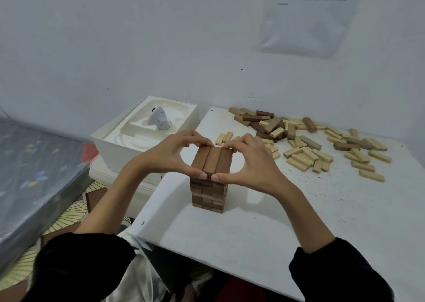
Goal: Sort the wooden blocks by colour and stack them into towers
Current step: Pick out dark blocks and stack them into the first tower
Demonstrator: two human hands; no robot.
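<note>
Reaching in from the near edge, two black sleeves (87, 262) lead to the left hand (170, 154) and the right hand (250, 161), which meet over a tower (209, 193) of dark brown blocks. The tower stands on the white table (253, 232), towards its left side. Both hands pinch the tower's top layer (212, 161), three dark blocks lying side by side. The thumbs press its near end, almost touching each other, and the curved fingers (202, 141) reach over to its far end. Each hand is thus part closed round that layer, with an open arch between thumb and fingers.

Just behind the hands lie two pale blocks (224, 138). Farther back and to the right, well apart from the tower, the loose blocks (299, 140) are scattered over the table. Most are pale, and some dark brown ones are heaped among them at the far edge.

Beside the table's far left corner sits an open white box (147, 145), resting on another white object. Inside it is a moulded cream tray (138, 131), and a small white-grey device (159, 118) stands upright in the tray. On the wall beyond hangs a printed sheet (310, 25), its text too blurred to read.
</note>
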